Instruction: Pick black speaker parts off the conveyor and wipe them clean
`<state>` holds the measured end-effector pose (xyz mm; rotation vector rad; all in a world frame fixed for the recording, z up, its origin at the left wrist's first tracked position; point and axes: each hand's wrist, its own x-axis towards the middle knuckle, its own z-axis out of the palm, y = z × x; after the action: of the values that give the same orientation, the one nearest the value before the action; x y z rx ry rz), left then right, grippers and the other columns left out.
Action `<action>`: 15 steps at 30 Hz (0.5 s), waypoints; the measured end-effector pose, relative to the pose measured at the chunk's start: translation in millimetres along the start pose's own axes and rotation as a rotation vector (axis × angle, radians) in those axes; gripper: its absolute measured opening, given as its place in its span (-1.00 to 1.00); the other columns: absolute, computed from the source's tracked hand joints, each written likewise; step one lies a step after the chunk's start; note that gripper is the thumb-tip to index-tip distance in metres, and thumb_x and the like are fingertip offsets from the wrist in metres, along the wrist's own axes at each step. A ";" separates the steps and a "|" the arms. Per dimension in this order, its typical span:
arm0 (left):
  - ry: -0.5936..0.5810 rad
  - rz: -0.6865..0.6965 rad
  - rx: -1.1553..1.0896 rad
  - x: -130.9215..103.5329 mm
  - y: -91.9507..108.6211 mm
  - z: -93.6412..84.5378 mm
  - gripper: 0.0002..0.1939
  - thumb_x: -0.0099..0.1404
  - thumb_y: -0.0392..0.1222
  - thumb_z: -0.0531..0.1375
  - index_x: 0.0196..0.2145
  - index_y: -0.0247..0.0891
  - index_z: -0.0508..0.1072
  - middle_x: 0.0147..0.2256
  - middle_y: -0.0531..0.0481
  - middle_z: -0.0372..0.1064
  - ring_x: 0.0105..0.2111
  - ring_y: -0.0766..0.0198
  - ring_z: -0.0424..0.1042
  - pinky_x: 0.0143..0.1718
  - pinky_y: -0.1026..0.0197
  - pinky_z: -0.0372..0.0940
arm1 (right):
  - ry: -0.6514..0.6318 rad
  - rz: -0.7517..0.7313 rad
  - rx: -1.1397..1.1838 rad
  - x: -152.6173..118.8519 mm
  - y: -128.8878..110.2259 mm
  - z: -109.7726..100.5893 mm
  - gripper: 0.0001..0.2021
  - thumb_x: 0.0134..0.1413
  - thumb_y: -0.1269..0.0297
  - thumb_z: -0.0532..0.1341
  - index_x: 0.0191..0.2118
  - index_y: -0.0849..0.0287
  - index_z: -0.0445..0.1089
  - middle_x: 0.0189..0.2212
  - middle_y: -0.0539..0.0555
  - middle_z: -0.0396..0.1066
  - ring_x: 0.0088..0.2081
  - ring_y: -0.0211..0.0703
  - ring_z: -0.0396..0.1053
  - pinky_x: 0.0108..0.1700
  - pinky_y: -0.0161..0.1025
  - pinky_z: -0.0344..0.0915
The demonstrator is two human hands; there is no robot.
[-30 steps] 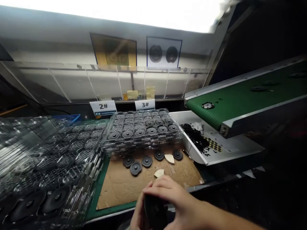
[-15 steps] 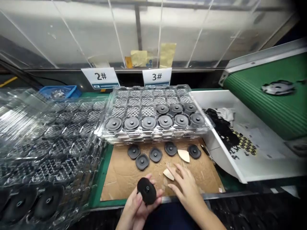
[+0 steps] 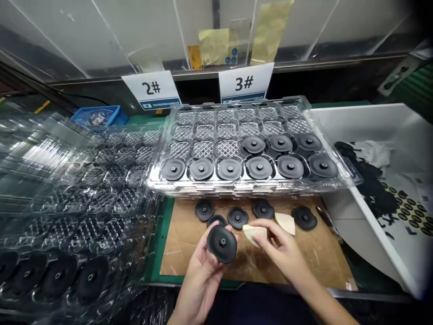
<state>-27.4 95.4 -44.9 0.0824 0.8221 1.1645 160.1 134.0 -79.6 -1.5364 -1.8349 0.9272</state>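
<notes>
A black disc (image 3: 222, 248) is held in the left grip (image 3: 207, 273), hub side viewed, long axis slanted down rightward; just beside, a cream wedge (image 3: 254, 235) is pinched by the right grip (image 3: 281, 247), pointed leftward.

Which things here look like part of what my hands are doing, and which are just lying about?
Seemingly part of the job:
rounded black disc, in the left hand
cream wedge-shaped piece, in the right hand
similar black discs on the brown cardboard sheet
clear plastic tray, partly filled with similar discs

Seemingly just lying about:
blue plastic bin
slender dark tool
</notes>
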 end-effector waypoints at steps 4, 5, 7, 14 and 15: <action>0.003 -0.023 0.071 1.5 -4.0 13.5 -0.38 0.01 -0.19 0.31 0.05 -0.17 0.29 0.05 -0.16 0.30 0.05 0.08 0.26 -0.06 0.26 0.23 | -0.031 -0.135 0.213 10.8 -66.5 -18.3 -0.79 0.15 0.35 0.08 -0.10 0.11 0.33 -0.25 0.05 0.40 -0.25 -0.20 0.37 -0.23 -0.32 0.33; 0.000 -0.040 0.077 1.1 -5.0 15.8 -0.37 -0.02 -0.17 0.32 0.04 -0.15 0.30 0.02 -0.14 0.33 0.04 0.08 0.27 -0.06 0.25 0.23 | -0.063 -0.185 0.253 11.9 -78.8 -22.0 -0.79 0.14 0.38 0.07 -0.11 0.12 0.33 -0.28 0.05 0.39 -0.27 -0.22 0.36 -0.22 -0.32 0.31; 0.019 -0.057 0.090 0.0 -6.6 18.3 -0.39 -0.03 -0.14 0.32 0.02 -0.12 0.33 -0.03 -0.12 0.38 0.01 0.08 0.31 -0.05 0.21 0.24 | -0.202 -0.234 0.270 13.6 -94.3 -27.4 -0.80 0.13 0.44 0.06 -0.16 0.14 0.35 -0.34 0.03 0.38 -0.32 -0.26 0.34 -0.26 -0.35 0.29; 0.009 -0.056 0.118 -4.1 -9.3 18.9 -0.50 -0.04 -0.15 0.33 -0.07 -0.12 0.42 -0.17 -0.05 0.47 -0.12 0.17 0.41 -0.04 0.23 0.25 | -0.120 -0.306 0.230 13.1 -97.8 -28.0 -0.79 0.13 0.46 0.04 -0.14 0.23 0.34 -0.31 0.09 0.38 -0.28 -0.23 0.32 -0.20 -0.30 0.25; 0.004 -0.070 0.109 -5.4 -8.2 20.1 -0.51 -0.05 -0.18 0.34 -0.09 -0.11 0.43 -0.17 -0.04 0.47 -0.14 0.19 0.41 -0.06 0.25 0.26 | -0.155 -0.333 0.252 9.0 -96.7 -30.9 -0.78 0.12 0.47 0.05 -0.13 0.23 0.34 -0.31 0.08 0.38 -0.28 -0.24 0.33 -0.20 -0.31 0.25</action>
<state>-9.6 94.3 -31.4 0.1404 0.8852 1.0538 125.7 137.7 16.2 -0.9942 -1.9192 1.0892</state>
